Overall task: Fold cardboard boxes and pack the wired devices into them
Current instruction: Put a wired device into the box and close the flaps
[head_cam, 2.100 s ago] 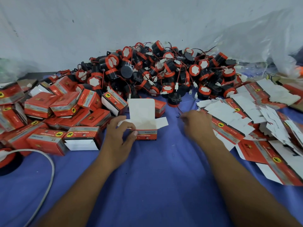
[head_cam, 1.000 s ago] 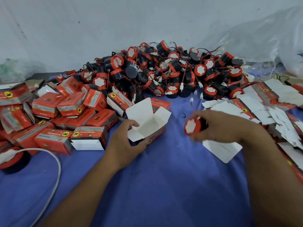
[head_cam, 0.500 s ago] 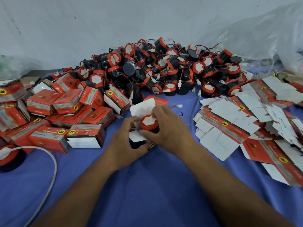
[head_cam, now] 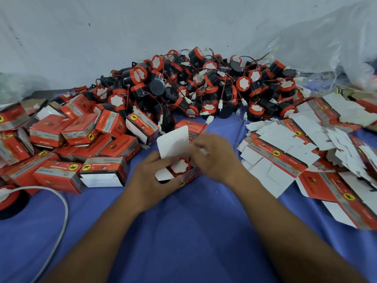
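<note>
Blue cloth (head_cam: 193, 231): soft and loose under the forearms. It can wrinkle and let the box slide when the flaps are pushed.
White cable (head_cam: 63, 209): lies on the cloth beside the left forearm, apart from the work. An elbow can catch it.
Left hand (head_cam: 149, 180): the fingers are curled around the near-left side of the open box (head_cam: 190, 176), with the thumb on a white side flap. With too strong a grip, I judge the thin card wall can bend.
Device (head_cam: 180, 166): sits inside the open box, red ring and white face up. It seems a little high, so the lid may not close flat.
Right hand (head_cam: 218, 160): blurred. The fingertips seem drawn together over the box's right edge, but I cannot tell what they pinch. Main risk: the wire or its plug is left outside and gets trapped under a flap.
Lid flap (head_cam: 173, 142): upright behind the device, not yet tucked. It can crease.
Packed boxes (head_cam: 81, 131): heaped just left. One can be knocked.
Flat blanks (head_cam: 285, 144): loose stack near the right wrist. The arm can sweep them.
Pile of devices (head_cam: 204, 84): farthest, with tangled wires. Pulling one may drag others.
</note>
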